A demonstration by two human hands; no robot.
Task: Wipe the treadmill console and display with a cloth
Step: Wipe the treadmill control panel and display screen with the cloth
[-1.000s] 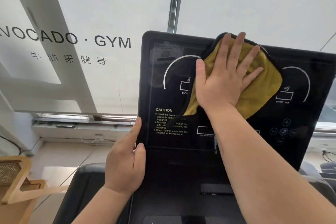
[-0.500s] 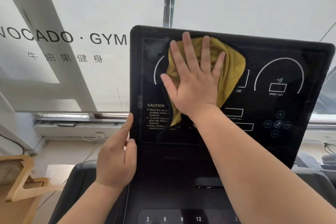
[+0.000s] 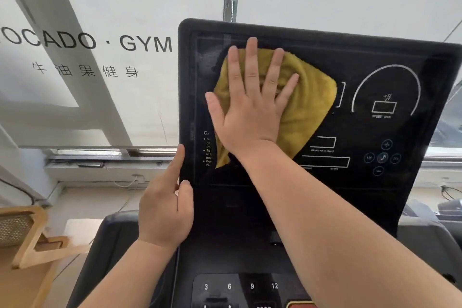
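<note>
since a second ago the yellow cloth (image 3: 305, 112) slides left across the display (image 3: 375, 77) under the flat, spread right hand (image 3: 250, 112). left hand (image 3: 166, 210) clamps the console's left edge; best keep even pressure, overlapping strokes.

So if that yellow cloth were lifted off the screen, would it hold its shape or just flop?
Probably flop. The cloth is bunched into soft folds under the right hand, and its lower corner droops down the display. It looks plush, so likely light. It probably slides easily on the glossy panel, which would explain the flat, spread palm pressing it.
</note>
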